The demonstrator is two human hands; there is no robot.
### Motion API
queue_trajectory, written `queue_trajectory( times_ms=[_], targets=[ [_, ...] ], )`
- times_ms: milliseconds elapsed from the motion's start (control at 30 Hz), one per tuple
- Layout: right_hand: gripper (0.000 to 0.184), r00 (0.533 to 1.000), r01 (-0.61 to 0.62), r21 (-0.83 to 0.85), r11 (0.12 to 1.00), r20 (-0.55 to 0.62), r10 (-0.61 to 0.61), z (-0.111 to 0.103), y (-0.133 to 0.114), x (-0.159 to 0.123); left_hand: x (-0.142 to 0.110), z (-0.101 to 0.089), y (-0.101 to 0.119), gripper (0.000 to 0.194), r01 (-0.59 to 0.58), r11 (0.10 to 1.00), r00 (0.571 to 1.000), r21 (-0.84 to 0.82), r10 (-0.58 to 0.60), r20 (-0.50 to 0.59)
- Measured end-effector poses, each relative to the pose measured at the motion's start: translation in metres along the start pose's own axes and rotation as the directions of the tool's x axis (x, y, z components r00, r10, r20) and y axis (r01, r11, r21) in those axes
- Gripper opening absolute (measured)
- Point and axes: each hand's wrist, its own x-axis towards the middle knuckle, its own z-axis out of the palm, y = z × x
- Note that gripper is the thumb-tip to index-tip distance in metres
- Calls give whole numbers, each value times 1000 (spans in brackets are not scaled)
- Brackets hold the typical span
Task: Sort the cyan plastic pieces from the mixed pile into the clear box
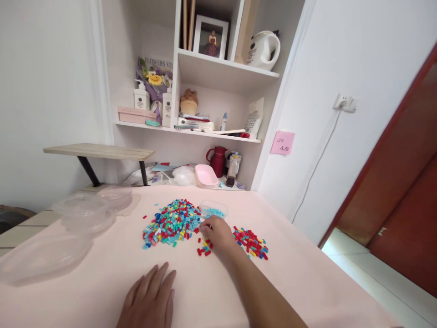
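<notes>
A big heap of small red, blue, yellow and turquoise beads lies on the pink table. My right hand reaches to the heap's right edge, fingers curled and pinched over a few loose red and yellow beads; what they hold is hidden. Just behind it stands a small clear cup with turquoise beads. A smaller red-heavy pile lies to the right of that hand. My left hand rests flat on the table near the front, fingers stretched out, holding nothing.
Clear plastic containers and lids sit at the table's left. Behind the table, white shelves hold bottles, a photo frame and a kettle. A pink dish and red jug stand at the back. A dark red door is at right.
</notes>
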Motion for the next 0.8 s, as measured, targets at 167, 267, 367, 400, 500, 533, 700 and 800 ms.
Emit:
queue_trajectory(
  times_ms=[167, 267, 367, 400, 500, 533, 700, 800],
  targets=[
    [22, 996, -74, 458, 886, -18, 92, 1, -1, 2, -2, 2, 1, 31, 21, 1000, 1000, -5, -21, 9],
    [34, 976, -76, 708, 702, -91, 197, -3, -1, 4, 0, -1, 1, 30, -9, 1000, 1000, 30, 10, -28],
    [44, 907, 8, 779, 628, -270, 323, -12, 4, 5, 3, -4, 1, 30, -32, 998, 998, 57, 35, -54],
    [46, 882, 25, 781, 624, -311, 354, -15, 7, 6, 3, -4, 1, 30, -34, 998, 998, 60, 38, -56],
    [48, 862, 7, 767, 642, -329, 384, -20, 15, 7, 4, -4, 2, 29, -29, 998, 998, 61, 33, -59],
    [49, 870, -16, 761, 649, -309, 384, -19, 17, 8, 4, -4, 2, 29, -27, 998, 998, 61, 31, -60],
    [58, 917, -29, 713, 701, -259, 302, -14, 17, 8, 4, -3, 2, 29, -28, 998, 997, 61, 32, -67],
    [40, 963, 20, 628, 778, -221, 154, -10, 13, 7, 5, -6, 3, 29, -34, 997, 997, 69, 39, -71]
  ],
)
